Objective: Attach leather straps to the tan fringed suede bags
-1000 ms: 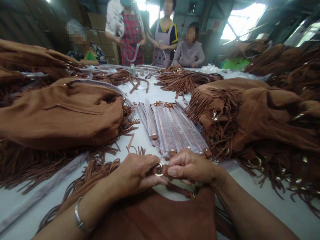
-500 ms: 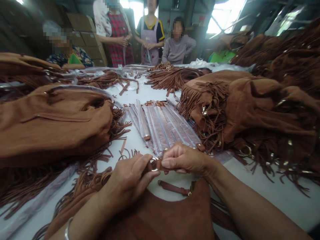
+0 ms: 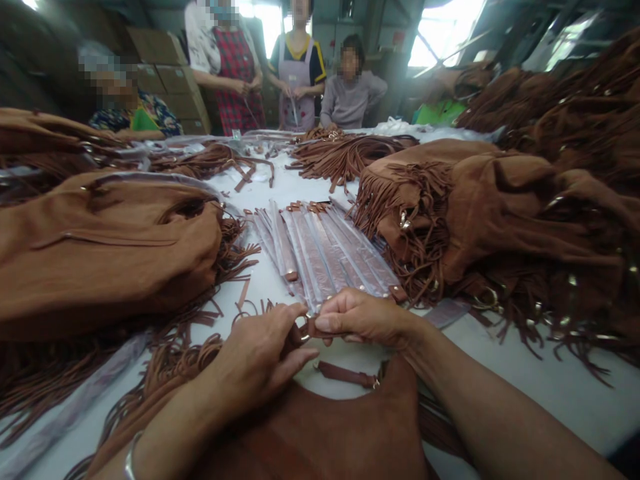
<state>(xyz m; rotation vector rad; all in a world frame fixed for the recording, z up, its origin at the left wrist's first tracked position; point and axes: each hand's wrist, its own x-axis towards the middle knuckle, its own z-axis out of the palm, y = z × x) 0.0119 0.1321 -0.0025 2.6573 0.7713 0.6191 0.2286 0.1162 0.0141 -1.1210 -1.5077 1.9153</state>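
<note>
A brown suede bag (image 3: 320,433) lies on the table before me, its curved opening facing away. Above that opening, my right hand (image 3: 363,319) pinches the end of a brown leather strap (image 3: 313,327) between thumb and fingers. The strap end meets a shiny metal ring (image 3: 303,328). My left hand (image 3: 257,353) is at the ring's other side, fingers curled by it and thumb held a little off; its grip is partly hidden. Below the hands is a short leather strap (image 3: 347,374) with a small metal buckle, by the bag's right side.
Plastic-wrapped straps (image 3: 325,250) lie in a row beyond my hands. Fringed brown bags are piled at left (image 3: 115,247) and right (image 3: 505,207). Loose straps (image 3: 345,157) lie farther back on the white table (image 3: 273,183). Several people are at the far side, cardboard boxes (image 3: 157,50) behind.
My left thumb has moved down and away from the ring. My right hand has shifted slightly left with the strap end. The view has moved a little.
</note>
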